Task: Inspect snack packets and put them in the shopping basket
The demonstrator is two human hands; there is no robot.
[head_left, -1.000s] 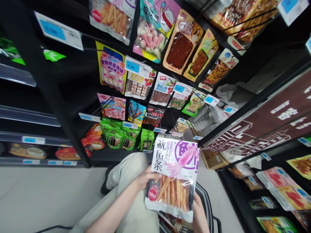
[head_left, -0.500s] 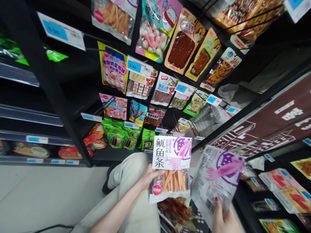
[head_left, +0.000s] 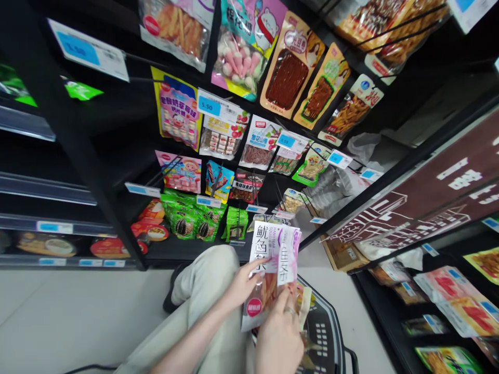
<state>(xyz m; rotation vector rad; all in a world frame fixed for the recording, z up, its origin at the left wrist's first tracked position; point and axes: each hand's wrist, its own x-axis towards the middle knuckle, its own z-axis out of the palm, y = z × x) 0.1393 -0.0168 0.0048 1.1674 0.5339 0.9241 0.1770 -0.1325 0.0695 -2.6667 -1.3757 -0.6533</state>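
In front of my knees is a bag of squid strips (head_left: 260,306), clear below and white above with black lettering. My left hand (head_left: 246,284) is closed on its left side, fingers lying across the front. My right hand (head_left: 281,324), a ring on one finger, closes at the bag's right side, below a narrow white, purple-printed packet section (head_left: 287,255). Whether that section is a folded edge or a second bag, I cannot tell. Below my hands stands a dark shopping basket (head_left: 325,317) with packets in it, partly hidden by my right hand.
Ahead, a black rack (head_left: 128,228) carries hanging snack packets, including green bags (head_left: 183,221), with price tags on its hooks. A brown printed panel (head_left: 413,202) slants along the right. Beyond it, a low shelf (head_left: 384,306) holds more packets. A cardboard box (head_left: 343,254) sits on the floor.
My right hand has moved left from the right side, bringing its squid packet away from there to the other bag. More of the basket and the cardboard box now show.
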